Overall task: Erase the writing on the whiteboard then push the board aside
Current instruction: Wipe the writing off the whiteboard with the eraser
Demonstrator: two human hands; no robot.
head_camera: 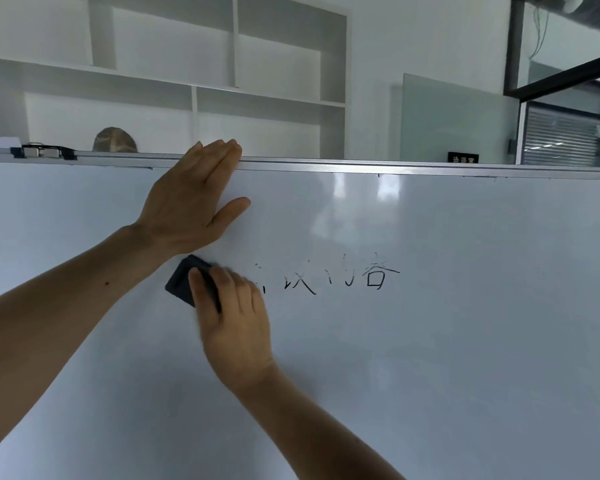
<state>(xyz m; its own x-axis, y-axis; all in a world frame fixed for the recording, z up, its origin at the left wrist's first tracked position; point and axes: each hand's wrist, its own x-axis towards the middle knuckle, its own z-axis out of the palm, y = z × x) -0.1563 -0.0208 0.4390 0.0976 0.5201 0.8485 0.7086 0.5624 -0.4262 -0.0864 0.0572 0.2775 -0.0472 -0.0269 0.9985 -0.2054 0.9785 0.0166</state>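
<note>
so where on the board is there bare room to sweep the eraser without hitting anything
Bare board lies right of the writing out to the edge of view, and all across below it. The strip between the writing and the top rail is free too. It is crowded at upper left: the left hand lies flat there, with the right hand and eraser just beneath it.

Both forearms bare, no sleeves; left hand (187,206), right hand (234,320) ungloved (small mole on left forearm).
</note>
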